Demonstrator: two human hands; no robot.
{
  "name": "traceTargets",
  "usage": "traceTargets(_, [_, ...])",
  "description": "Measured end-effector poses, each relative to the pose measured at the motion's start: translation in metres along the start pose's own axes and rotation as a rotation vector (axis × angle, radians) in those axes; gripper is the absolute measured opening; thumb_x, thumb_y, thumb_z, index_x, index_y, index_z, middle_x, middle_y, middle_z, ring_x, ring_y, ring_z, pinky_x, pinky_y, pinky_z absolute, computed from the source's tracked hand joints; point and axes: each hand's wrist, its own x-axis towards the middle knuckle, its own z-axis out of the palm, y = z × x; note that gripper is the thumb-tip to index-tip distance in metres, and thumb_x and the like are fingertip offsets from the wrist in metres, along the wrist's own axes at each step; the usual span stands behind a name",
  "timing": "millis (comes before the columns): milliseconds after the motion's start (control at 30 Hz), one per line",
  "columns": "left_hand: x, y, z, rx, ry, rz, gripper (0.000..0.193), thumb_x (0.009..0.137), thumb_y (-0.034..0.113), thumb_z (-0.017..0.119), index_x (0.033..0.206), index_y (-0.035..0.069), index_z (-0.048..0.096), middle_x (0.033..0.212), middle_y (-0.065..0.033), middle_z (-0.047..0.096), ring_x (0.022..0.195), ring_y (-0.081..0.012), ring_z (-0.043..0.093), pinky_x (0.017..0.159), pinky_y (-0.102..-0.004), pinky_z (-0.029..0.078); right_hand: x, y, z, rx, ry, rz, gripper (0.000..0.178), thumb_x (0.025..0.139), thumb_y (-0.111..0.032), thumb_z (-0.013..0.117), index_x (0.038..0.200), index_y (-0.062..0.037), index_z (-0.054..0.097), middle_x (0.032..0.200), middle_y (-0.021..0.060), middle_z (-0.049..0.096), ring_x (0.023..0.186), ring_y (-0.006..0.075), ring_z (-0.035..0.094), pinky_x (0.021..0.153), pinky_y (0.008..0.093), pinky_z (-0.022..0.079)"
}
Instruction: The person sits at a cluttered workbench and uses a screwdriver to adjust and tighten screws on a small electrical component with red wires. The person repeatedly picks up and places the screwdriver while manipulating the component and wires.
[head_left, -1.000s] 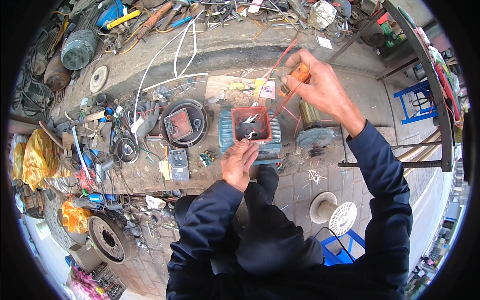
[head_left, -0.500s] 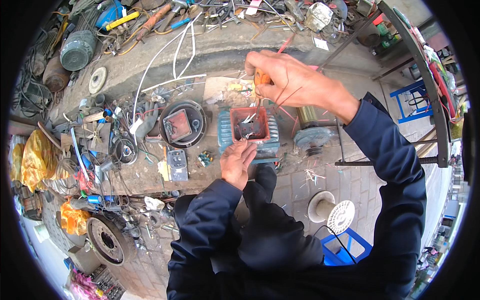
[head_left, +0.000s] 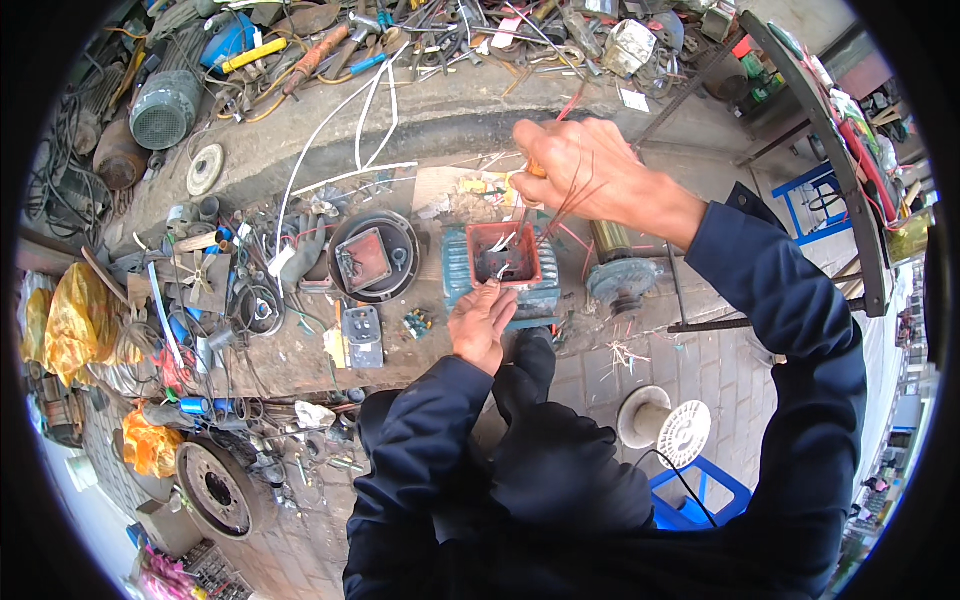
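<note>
A blue-green finned motor (head_left: 456, 270) lies on the work surface, with an open red square terminal box (head_left: 535, 262) on top. White-sleeved wire ends (head_left: 512, 240) show inside the box. My left hand (head_left: 482, 322) is at the box's near rim, fingertips pinched by a small white wire end (head_left: 502, 270); the exact grip is partly hidden. My right hand (head_left: 600, 175) is raised above the box, closed around an orange-handled tool (head_left: 537, 168) whose thin metal shaft points down toward the box. Its tip is too small to make out. Thin brown wires (head_left: 582, 190) stick up beside this hand.
Left of the motor sits a round black housing (head_left: 405, 255) holding a red square frame (head_left: 362, 262). A grey box (head_left: 362, 325) stands nearer me. To the right are a blue-green motor end piece (head_left: 622, 280), a metal rack (head_left: 815, 160) and a white spool (head_left: 684, 430).
The view has shifted slightly, so the scene sits a little differently. My right hand has turned somewhat with the tool, hiding more of its handle. My left hand stays at the rim.
</note>
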Motion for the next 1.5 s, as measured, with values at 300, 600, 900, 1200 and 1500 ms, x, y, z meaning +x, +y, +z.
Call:
traceTargets(300, [-0.002,0.000,0.000,0.028,0.021,0.014,0.028,0.104,0.025,0.070,0.118,0.002,0.062,0.121,-0.0152,0.070,0.120,-0.0297,0.068,0.106,-0.0426,0.054,0.003,0.007,-0.010,-0.056,-0.087,0.081,0.046,0.091,-0.041,0.075,0.109,-0.0025,0.059,0.093,0.0239,0.071,0.090,0.0448,0.071,0.076,0.0528,0.055])
traceTargets(600, [0.003,-0.001,-0.004,0.039,-0.005,0.010,0.030,0.105,0.025,0.069,0.122,0.001,0.063,0.120,-0.0136,0.071,0.118,-0.0288,0.070,0.104,-0.0422,0.055,0.002,0.006,-0.009,0.029,0.004,-0.003,0.044,0.090,-0.039,0.073,0.109,-0.0019,0.059,0.096,0.0247,0.074,0.091,0.0443,0.072,0.076,0.0527,0.056])
traceTargets(900, [0.000,0.002,-0.003,0.021,0.002,0.001,0.028,0.105,0.022,0.068,0.123,0.000,0.064,0.122,-0.0141,0.069,0.120,-0.0296,0.068,0.107,-0.0422,0.054,0.001,0.003,-0.005,0.085,0.142,-0.043,0.041,0.089,-0.035,0.070,0.103,0.0023,0.058,0.080,0.0256,0.071,0.076,0.0471,0.071,0.065,0.0554,0.055])
traceTargets(1200, [0.000,0.003,-0.002,0.021,-0.007,0.016,0.028,0.104,0.021,0.068,0.123,0.000,0.064,0.122,-0.0129,0.069,0.122,-0.0298,0.068,0.108,-0.0421,0.053,-0.010,0.007,-0.015,0.034,-0.188,0.169,0.055,0.088,-0.043,0.075,0.116,-0.0018,0.051,0.082,0.0249,0.071,0.083,0.0467,0.071,0.070,0.0567,0.054])
traceTargets(1500, [0.001,0.003,-0.005,0.044,-0.022,0.013,0.031,0.104,0.022,0.068,0.124,-0.001,0.063,0.124,-0.0140,0.069,0.122,-0.0294,0.068,0.108,-0.0421,0.053,0.002,0.001,-0.005,0.026,-0.164,0.168,0.046,0.086,-0.027,0.073,0.116,0.0005,0.050,0.083,0.0249,0.070,0.083,0.0478,0.070,0.073,0.0548,0.057])
